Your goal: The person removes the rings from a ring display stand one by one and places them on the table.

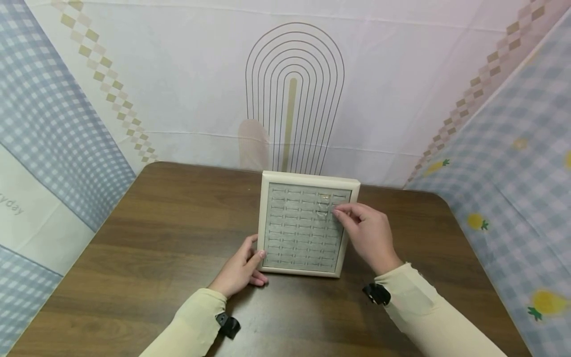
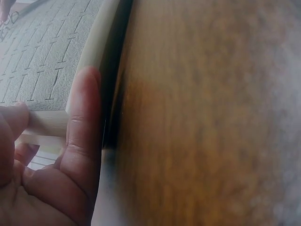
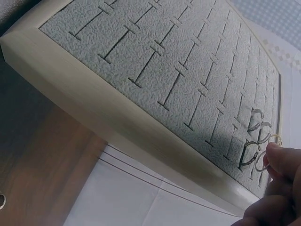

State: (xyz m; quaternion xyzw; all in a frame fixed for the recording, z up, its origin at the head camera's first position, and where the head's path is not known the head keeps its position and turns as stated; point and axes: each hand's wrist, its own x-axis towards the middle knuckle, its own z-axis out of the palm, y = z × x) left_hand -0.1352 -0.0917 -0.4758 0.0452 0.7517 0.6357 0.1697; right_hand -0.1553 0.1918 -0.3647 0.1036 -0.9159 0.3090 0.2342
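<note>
A pale-framed ring display board (image 1: 297, 233) with grey slotted padding leans back slightly on the table. My left hand (image 1: 241, 267) grips its lower left corner, thumb on the front of the frame. At the upper right of the board, my right hand (image 1: 368, 235) pinches a small silver ring (image 3: 261, 163) against the slots; the fingers partly hide it. Beside those fingertips, several rings stand in the padding, among them a dark silver ring (image 3: 249, 151) and a gold-coloured ring (image 3: 277, 137). In the left wrist view, the frame's edge (image 2: 96, 42) runs up past my fingers.
The brown wooden table (image 1: 169, 223) has rounded far corners. A white cloth (image 1: 192, 74) with an arch pattern hangs behind it, and blue checked cloth (image 1: 513, 198) closes off both sides. A black strap (image 1: 376, 294) is on each wrist.
</note>
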